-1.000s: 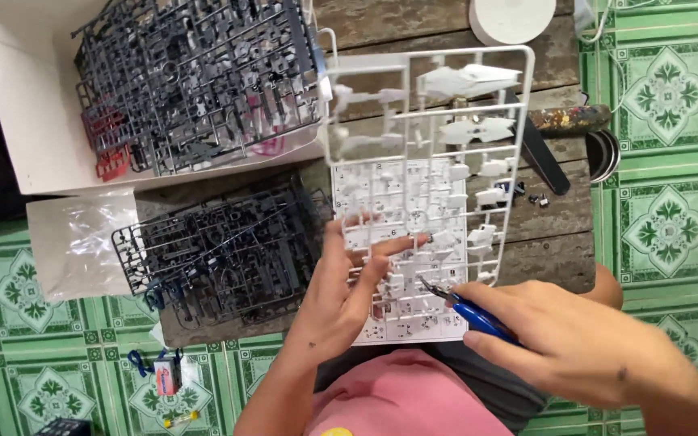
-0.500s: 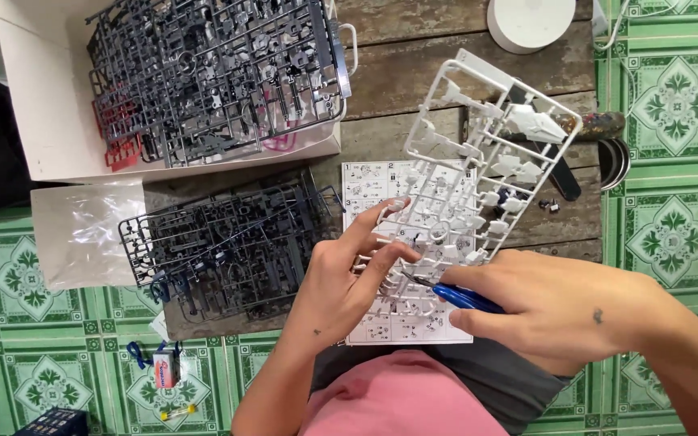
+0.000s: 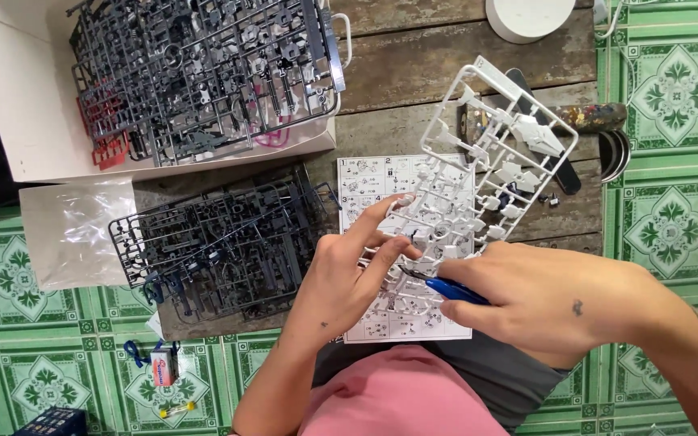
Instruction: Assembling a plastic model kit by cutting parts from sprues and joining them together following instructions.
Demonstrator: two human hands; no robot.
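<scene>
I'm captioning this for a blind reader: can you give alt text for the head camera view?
Seen from above, the left hand holds a white plastic parts frame while the right hand brings a blue-handled cutter to it, over an instruction sheet on a wooden table. Dark grey parts frames lie to the left.

White parts frame (image 3: 486, 169) now tilted rightward.

Worn wood table (image 3: 446, 64) on green patterned floor tiles (image 3: 672, 89).
</scene>
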